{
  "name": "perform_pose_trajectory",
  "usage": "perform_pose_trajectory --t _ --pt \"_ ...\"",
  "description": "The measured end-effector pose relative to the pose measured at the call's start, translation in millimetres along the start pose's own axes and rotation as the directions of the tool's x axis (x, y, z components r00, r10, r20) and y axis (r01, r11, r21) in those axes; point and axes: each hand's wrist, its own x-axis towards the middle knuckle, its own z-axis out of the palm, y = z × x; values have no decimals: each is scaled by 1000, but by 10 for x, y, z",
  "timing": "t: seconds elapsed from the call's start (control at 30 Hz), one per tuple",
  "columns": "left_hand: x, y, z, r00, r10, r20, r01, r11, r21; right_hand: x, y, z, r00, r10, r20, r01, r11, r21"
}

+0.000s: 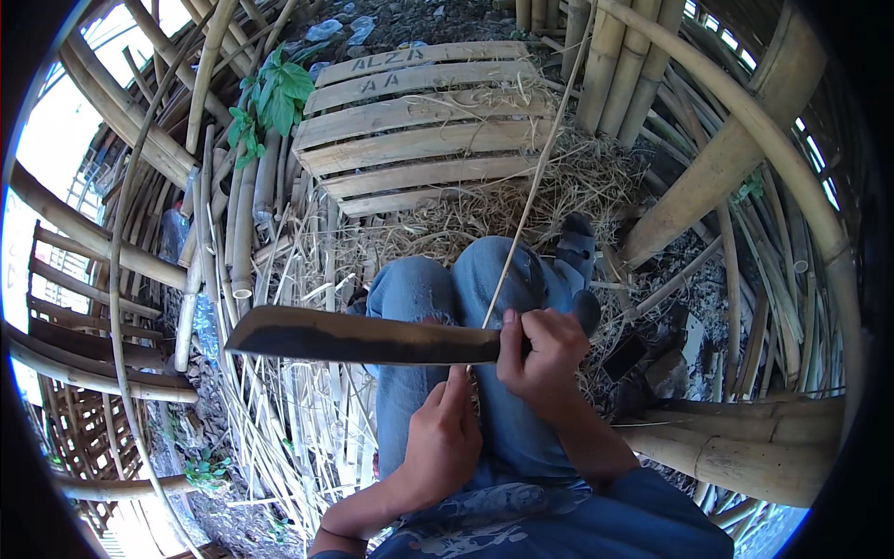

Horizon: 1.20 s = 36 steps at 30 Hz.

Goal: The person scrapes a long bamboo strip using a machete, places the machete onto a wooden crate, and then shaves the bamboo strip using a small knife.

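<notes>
My right hand [546, 358] is closed round the handle end of a machete [363, 337]. Its broad, dark-stained blade points left, level across my knees. A long thin bamboo strip [533, 191] slants from the far right down toward the blade, which hides part of it. Just below the blade, my left hand [441, 430] pinches the strip's near end between thumb and fingers. Right beside the strip, my right thumb lies near the blade's base; whether it touches the strip is unclear.
A slatted wooden crate [424, 121] lies ahead on straw-like shavings [596, 186]. Bamboo poles [736, 140] stand and lean at the right. Long pale strips [279, 438] and bamboo pieces [244, 224] lie left of my legs, near a green leafy plant [279, 93].
</notes>
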Motion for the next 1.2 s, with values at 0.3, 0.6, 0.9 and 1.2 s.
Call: perform_pose_trajectory --t 0.3,0.6,0.9,1.2 --pt "-38 80 -12 1000 15 -25 -14 999 43 113 133 53 992 21 -126 -30 997 -76" --pt "-147 120 -28 1000 -13 20 12 997 75 261 371 105 970 78 -230 -94 994 -60" --pt "-298 47 -11 999 37 35 -40 996 83 435 479 -5 961 178 -212 -193 980 -55" --pt "-337 10 -8 998 41 38 -44 996 80 359 463 50 963 -13 -267 -13 995 -95"
